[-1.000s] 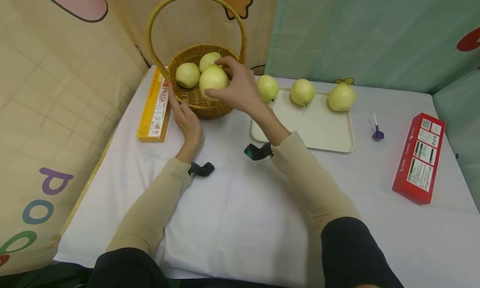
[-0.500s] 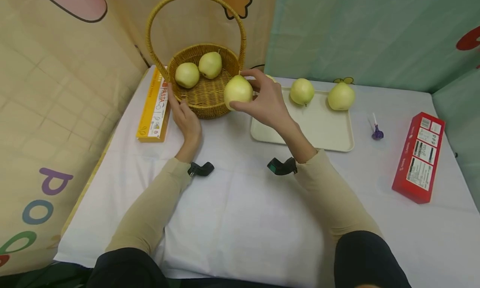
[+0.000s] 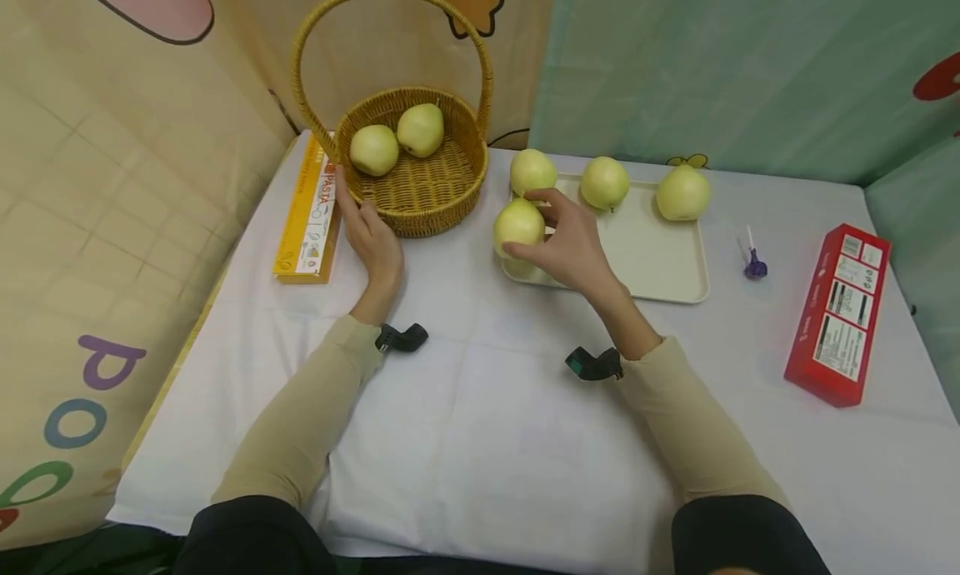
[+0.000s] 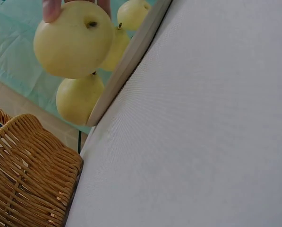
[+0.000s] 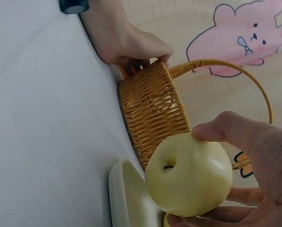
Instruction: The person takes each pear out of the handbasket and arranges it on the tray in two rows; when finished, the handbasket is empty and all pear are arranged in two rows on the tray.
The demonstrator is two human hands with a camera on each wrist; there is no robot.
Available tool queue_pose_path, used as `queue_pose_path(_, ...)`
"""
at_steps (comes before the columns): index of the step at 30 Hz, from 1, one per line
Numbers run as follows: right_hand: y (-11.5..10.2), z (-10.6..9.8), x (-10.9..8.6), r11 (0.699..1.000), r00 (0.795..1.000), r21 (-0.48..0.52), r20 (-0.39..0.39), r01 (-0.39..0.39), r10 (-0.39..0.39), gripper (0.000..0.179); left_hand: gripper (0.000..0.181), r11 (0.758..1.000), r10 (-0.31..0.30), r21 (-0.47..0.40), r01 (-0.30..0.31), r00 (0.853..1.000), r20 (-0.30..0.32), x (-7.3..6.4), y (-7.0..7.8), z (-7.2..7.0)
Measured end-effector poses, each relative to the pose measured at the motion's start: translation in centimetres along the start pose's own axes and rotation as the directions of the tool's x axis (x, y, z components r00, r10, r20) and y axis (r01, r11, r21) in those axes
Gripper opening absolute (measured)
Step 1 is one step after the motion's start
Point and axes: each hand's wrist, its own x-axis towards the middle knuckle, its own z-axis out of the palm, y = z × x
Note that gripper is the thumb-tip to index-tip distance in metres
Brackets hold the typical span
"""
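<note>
Pinching a pale-green fruit (image 3: 517, 227): right hand (image 3: 572, 240), thumb and curled fingers on opposite sides, over the left edge of the tray (image 3: 654, 265). Probably weighty, firm, smooth enough to slip, prone to bruising; best taken round its widest girth. Nearly round, no clear long axis; dark hollow (image 5: 169, 166) aims down, somewhat nearward, by the wrist views. Left hand (image 3: 377, 246), fingers fairly straight, touches the side of the basket (image 3: 431, 223); 2 similar fruits (image 3: 375, 150) inside, 3 along the tray's far side.
</note>
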Motion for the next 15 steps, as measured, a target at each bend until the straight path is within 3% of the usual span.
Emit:
queue_pose_path(8, 0.98, -0.08, -0.37, 0.982, 0.991, -0.157, 0.070, -0.105, 0.117, 0.076, 0.065, 1.000, -0.010, -0.010, 0.010, 1.000, -0.002, -0.28, 0.09, -0.01)
queue_pose_path(15, 0.31, -0.67, -0.46, 0.974, 0.979, -0.201, 0.153, -0.101, 0.133, 0.078, 0.064, 1.000, -0.003, -0.014, 0.003, 1.000, -0.008, -0.17, 0.07, -0.20)
